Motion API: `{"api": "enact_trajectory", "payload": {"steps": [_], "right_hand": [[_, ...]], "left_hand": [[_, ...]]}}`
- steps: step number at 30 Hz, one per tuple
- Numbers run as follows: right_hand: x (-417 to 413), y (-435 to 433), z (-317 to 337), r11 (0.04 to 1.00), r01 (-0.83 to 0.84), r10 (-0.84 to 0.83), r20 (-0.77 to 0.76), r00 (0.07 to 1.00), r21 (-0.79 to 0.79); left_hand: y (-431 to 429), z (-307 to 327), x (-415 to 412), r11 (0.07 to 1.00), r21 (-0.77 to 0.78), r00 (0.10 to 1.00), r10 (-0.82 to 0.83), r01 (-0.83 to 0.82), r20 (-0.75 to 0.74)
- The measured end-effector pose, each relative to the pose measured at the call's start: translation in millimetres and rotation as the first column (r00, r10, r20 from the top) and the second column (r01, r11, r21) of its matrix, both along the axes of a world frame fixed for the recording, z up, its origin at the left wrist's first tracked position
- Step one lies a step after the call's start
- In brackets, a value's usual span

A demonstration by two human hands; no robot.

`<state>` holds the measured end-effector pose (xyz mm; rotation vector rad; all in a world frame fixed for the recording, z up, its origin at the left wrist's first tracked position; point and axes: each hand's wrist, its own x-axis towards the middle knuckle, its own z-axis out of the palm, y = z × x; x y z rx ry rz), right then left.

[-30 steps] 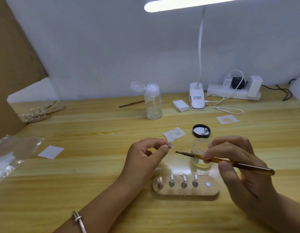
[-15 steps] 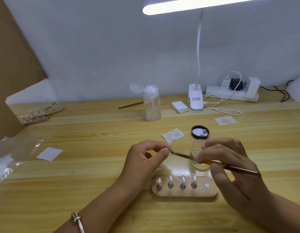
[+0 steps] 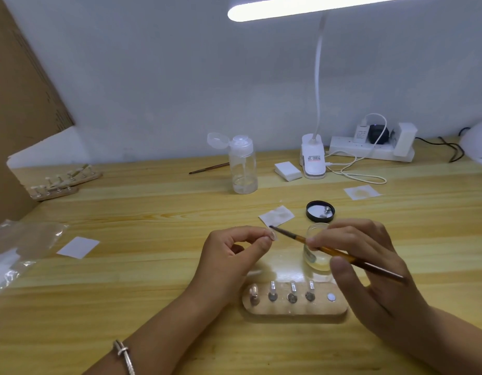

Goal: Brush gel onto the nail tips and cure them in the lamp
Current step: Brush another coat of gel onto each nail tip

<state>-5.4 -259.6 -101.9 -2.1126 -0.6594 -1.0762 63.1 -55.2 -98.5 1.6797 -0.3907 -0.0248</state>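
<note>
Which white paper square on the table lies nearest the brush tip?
The square beside the black lid, just behind the brush; the other two lie far left and far right.

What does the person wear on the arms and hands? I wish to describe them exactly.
Both forearms are bare in the head view, with no sleeves and no gloves. The left hand and the right hand show no rings. The left wrist carries one thin silver bangle with a small wrapped band across it. No watch shows.
</note>
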Motion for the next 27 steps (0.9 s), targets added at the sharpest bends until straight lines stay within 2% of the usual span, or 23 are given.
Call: {"api": "enact_trajectory", "payload": {"steps": [4,9,13,27], "right_hand": [[-2.0,-2.9,-0.8,0.999,-0.030,0.030,0.004,1.000,0.039],[0.3,0.1,-0.1,1.000,-0.022,0.023,-0.026,0.999,0.010],[-2.4,-4.9,-0.2,0.996,-0.047,0.048,-0.014,0.999,0.075],[0.0,-0.9,-1.9,0.998,-0.039,0.042,-0.056,0.998,0.042]], "left_hand": [[0.2,-0.3,-0.2,1.000,-0.010,1.000,0.002,-0.002,-0.001],[0.5,0.0,0.2,1.000,0.007,1.000,0.012,-0.012,0.013],[1.2,-0.5,0.0,1.000,0.011,1.000,0.019,-0.020,0.017],[0.9,-0.4,1.3,1.000,0.005,1.000,0.016,-0.016,0.012]]}}
